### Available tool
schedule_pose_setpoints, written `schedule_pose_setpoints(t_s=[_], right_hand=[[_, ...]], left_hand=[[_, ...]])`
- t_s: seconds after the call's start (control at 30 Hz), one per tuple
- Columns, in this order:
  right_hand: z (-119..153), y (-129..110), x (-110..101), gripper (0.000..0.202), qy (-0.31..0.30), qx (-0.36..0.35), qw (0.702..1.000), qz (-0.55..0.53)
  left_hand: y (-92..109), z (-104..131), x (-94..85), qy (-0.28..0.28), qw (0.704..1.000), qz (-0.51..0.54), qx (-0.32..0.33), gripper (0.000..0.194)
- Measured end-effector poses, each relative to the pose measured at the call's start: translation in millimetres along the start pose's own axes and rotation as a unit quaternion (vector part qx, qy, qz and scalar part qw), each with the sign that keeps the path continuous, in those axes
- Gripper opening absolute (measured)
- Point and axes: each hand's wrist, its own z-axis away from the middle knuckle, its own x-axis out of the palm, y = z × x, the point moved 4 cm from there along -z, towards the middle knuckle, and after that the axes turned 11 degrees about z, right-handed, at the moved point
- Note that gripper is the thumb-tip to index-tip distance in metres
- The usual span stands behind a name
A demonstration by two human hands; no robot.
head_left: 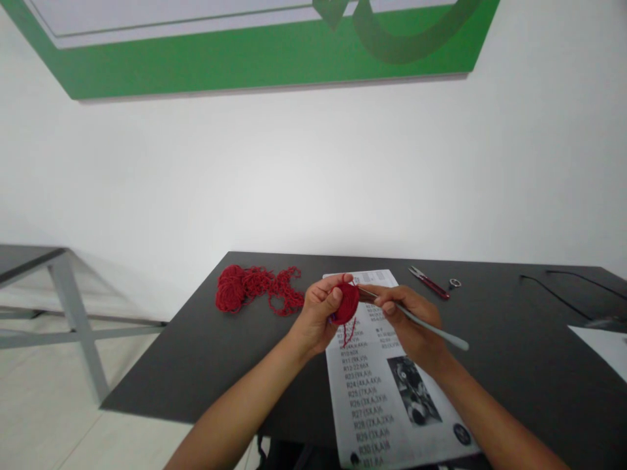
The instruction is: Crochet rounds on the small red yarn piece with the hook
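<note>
My left hand (321, 310) pinches a small round piece of red crochet (347, 304) between thumb and fingers, with a strand of yarn running over the raised index finger. A loose red tail hangs below the piece. In my right hand (411, 320) is a crochet hook (431, 328) with a grey handle, gripped like a pen. Its metal tip reaches the right edge of the crochet piece; whether it sits inside a stitch is too small to tell. To the left lies a ball of red yarn (230, 288) with a tangle of loose strands.
Under my hands lies a printed pattern sheet (357, 405) on the dark table (255, 365). Red-handled thread snips (431, 283) and a small metal ring (454, 283) lie at the back right. Glasses (558, 297) and white paper (600, 349) are farther right. A wall stands behind.
</note>
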Motion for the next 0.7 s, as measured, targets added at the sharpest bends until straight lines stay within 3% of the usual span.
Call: schedule_pose_setpoints(t_s=[0.17, 0.37, 0.53, 0.7], right_hand=[[0, 6, 10, 0.031, -0.002, 0.046, 0.993, -0.110], [-4, 0, 22, 0.023, -0.017, 0.050, 0.972, -0.230], [-4, 1, 20, 0.023, 0.017, 0.059, 0.972, -0.227], [3, -2, 14, 0.012, 0.018, 0.026, 0.997, -0.068]], left_hand=[[0, 2, 2.1, 0.007, 0.998, 0.052, -0.037, 0.045], [1, -1, -0.7, -0.001, 0.998, 0.044, -0.043, 0.044], [1, -4, -5.1, -0.014, 1.000, 0.001, -0.014, 0.039], [1, -2, 2.1, -0.014, 0.996, 0.071, -0.054, 0.042]])
